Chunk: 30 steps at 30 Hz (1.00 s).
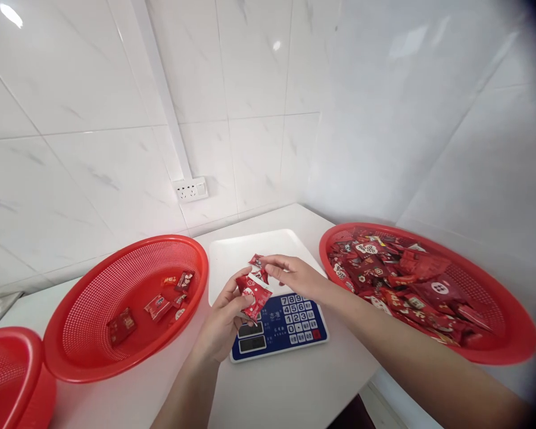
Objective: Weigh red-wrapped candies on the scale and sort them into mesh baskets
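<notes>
My left hand grips a red packet with white print above the keypad of a white and blue electronic scale. My right hand pinches a smaller red packet just above the scale's white pan. The two hands are close together over the scale. To the right stands a red mesh basket heaped with several red packets. To the left, another red mesh basket holds several red packets spread on its bottom.
The scale and baskets sit on a white table in a tiled corner. A third red basket shows at the lower left edge. A wall socket sits on the back wall above the table.
</notes>
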Tool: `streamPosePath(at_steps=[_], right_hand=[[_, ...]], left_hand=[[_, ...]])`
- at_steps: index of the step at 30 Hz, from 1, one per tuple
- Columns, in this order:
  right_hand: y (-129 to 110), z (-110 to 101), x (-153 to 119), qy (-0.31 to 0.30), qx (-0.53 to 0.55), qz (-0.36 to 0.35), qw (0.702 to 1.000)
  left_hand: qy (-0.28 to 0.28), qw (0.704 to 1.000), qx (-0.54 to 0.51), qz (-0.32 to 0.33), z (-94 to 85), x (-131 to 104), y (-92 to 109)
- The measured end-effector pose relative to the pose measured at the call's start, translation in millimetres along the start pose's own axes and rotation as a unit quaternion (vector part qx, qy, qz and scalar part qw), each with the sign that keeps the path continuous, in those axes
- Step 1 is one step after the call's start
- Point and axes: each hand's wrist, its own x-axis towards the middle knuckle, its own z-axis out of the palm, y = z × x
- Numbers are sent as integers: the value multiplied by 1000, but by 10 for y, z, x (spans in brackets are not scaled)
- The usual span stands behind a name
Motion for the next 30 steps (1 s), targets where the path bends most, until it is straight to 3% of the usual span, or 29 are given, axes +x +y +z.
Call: streamPosePath(at_steps=[2,3,6,10,15,19,25,28,30], right_hand=[[-71,40,-27,-48,27,0,999],[-93,47,-32,-43,27,3,999],[-53,10,-11,16,30,34,999],[184,-114,51,62,26,116,991],[244,-120,12,134,-85,58,986],[-30,30,-106,55,-5,-3,998],[-211,115,-214,-41,3,-9,999],[-201,83,-262,-25,59,-28,998],[-197,64,-295,5,84,-52,995]], left_hand=[[-16,1000,14,-13,29,-13,-9],[-19,999,19,-17,38,-17,-6],[-6,1000,24,-10,25,-14,24],[19,999,9,25,-55,19,67],[26,997,35,64,-71,27,54],[34,994,88,50,-15,-1,35],[-5,990,134,44,17,-38,17],[0,991,112,70,9,-44,19],[-7,996,74,50,8,-44,26]])
